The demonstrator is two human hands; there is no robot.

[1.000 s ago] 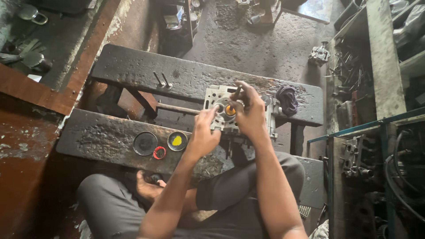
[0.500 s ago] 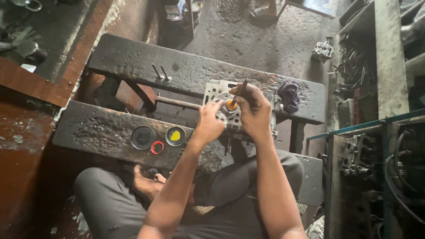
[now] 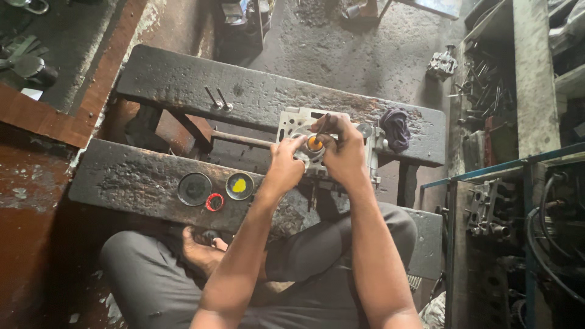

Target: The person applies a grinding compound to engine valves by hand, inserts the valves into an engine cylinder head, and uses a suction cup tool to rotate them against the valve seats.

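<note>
A grey metal cylinder head (image 3: 294, 122) lies across the gap between two dark greasy planks. An orange rubber cup (image 3: 314, 144) on a thin dark stick (image 3: 323, 123) is pressed onto it. My right hand (image 3: 345, 152) grips the stick from the right, fingers wrapped near its top. My left hand (image 3: 285, 163) closes on the tool from the left, fingertips at the orange cup. Both forearms reach forward over my grey trousers. The hands hide the middle of the head.
On the near plank (image 3: 128, 183) sit a black round lid (image 3: 195, 189), a red ring (image 3: 214, 201) and a small tin of yellow paste (image 3: 239, 186). Two metal valves (image 3: 217, 99) and a dark cloth (image 3: 396, 128) lie on the far plank. Shelves of engine parts (image 3: 487, 210) stand at right.
Both hands stay on the stick tool over the cylinder head, shifting only slightly. The view has drifted a little.
</note>
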